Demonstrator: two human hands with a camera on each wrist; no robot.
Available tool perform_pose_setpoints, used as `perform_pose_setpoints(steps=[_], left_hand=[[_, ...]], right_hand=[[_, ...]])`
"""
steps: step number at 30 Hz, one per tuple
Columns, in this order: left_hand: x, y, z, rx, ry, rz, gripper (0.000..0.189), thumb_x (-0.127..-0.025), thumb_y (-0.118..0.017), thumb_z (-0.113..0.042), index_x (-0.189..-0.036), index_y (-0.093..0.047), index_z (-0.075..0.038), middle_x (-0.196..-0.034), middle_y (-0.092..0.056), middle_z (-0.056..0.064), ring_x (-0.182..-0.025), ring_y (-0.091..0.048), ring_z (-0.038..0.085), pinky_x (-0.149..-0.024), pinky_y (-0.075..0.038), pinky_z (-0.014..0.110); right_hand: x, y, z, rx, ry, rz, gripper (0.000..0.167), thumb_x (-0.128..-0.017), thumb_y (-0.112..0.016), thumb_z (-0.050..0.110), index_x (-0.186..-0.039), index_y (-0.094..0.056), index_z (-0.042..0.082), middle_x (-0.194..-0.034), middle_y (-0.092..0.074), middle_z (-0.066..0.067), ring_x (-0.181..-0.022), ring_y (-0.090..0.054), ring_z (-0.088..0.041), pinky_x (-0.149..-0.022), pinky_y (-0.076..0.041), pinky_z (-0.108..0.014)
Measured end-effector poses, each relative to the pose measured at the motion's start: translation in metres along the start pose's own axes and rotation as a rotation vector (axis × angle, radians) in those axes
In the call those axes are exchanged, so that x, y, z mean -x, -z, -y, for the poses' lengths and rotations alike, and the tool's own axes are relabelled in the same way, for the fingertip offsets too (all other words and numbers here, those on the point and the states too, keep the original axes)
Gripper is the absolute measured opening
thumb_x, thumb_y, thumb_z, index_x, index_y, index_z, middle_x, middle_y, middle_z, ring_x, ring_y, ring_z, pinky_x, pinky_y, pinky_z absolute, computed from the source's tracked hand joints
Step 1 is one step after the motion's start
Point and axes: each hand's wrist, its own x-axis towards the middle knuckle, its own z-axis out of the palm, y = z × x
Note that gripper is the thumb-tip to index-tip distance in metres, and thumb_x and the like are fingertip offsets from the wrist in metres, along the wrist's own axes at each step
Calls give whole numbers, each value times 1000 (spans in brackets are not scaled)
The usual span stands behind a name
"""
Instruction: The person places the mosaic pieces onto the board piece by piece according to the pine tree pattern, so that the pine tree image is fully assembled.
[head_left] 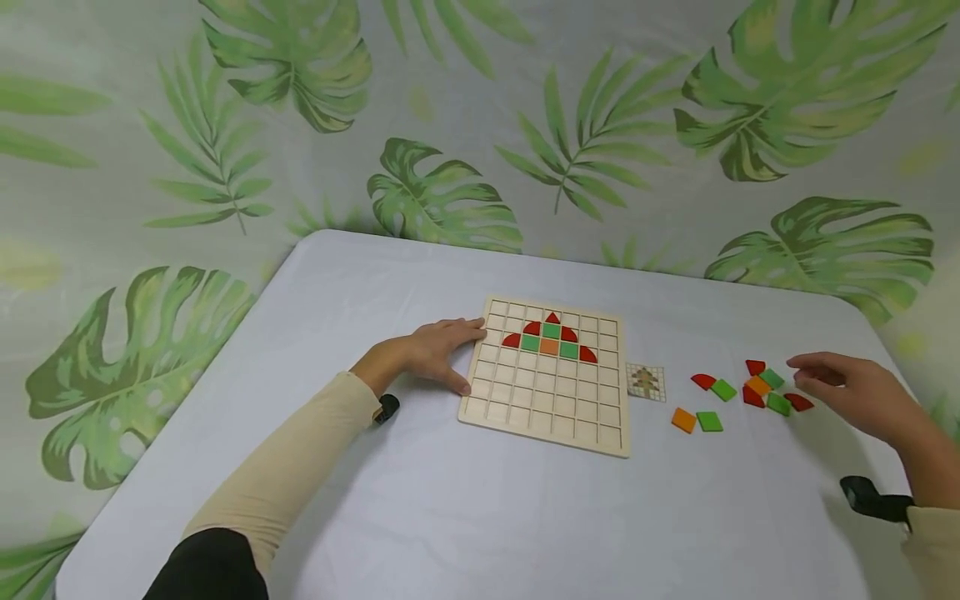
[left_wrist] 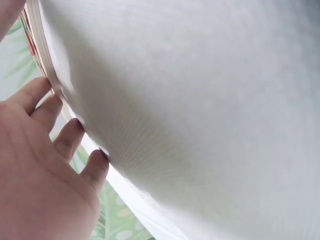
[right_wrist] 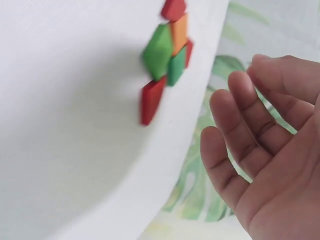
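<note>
A pale wooden grid board (head_left: 543, 402) lies on the table. Red, green and orange flat pieces sit in its upper cells, forming a stepped shape with a red triangle (head_left: 552, 318) on top. My left hand (head_left: 435, 348) touches the board's left edge with fingers and thumb extended; in the left wrist view its fingertips rest along that edge. My right hand (head_left: 855, 392) hovers just right of a loose cluster of pieces, fingers loosely bent, with nothing visible in them. In the right wrist view, a green piece (right_wrist: 158, 52) and a red piece (right_wrist: 151, 102) lie apart from the fingers.
A small pattern card (head_left: 646, 382) lies against the board's right side. Between it and the cluster are a red quarter-round piece (head_left: 702, 382), green pieces (head_left: 708, 422) and an orange square (head_left: 683, 420). A white cloth (head_left: 375, 517) covers the table; a leaf-print curtain (head_left: 450, 100) hangs behind.
</note>
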Motion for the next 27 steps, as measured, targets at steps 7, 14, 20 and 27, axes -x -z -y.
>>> perform_pose_setpoints(steps=[7, 14, 20, 27], left_hand=[[0, 1, -2, 9, 0, 2, 97, -80, -79, -45, -158, -27, -20, -169, -10, -6, -157, -9, 27, -125, -14, 54], [-1, -1, 1, 1, -3, 3, 97, -80, -79, -45, -158, -26, -20, -170, -10, -6, -157, -10, 27, -126, -14, 53], [1, -1, 1, -5, 1, 1, 97, -81, -78, -45, -158, -26, -20, -170, -10, -5, -157, -10, 27, -125, -15, 54], [0, -1, 1, 7, 3, -1, 96, -80, -79, -44, -158, -27, -21, -169, -10, -6, -157, -9, 27, -126, -14, 54]], right_hand=[[3, -10, -17, 2, -51, -6, 38, -100, -59, 26, -124, -61, -4, -116, -62, -36, -94, -61, -44, -62, -47, -29], [-2, -11, -16, 25, -49, 12, 34, -96, -59, 14, -124, -60, -6, -110, -64, -33, -94, -60, -44, -61, -45, -26], [-13, -15, -11, 40, -21, 61, 36, -94, -61, 13, -123, -59, -8, -109, -63, -33, -93, -61, -44, -65, -54, -41], [-20, -21, -6, 37, -45, 91, 36, -91, -59, 12, -121, -61, -9, -108, -63, -32, -91, -60, -40, -66, -54, -38]])
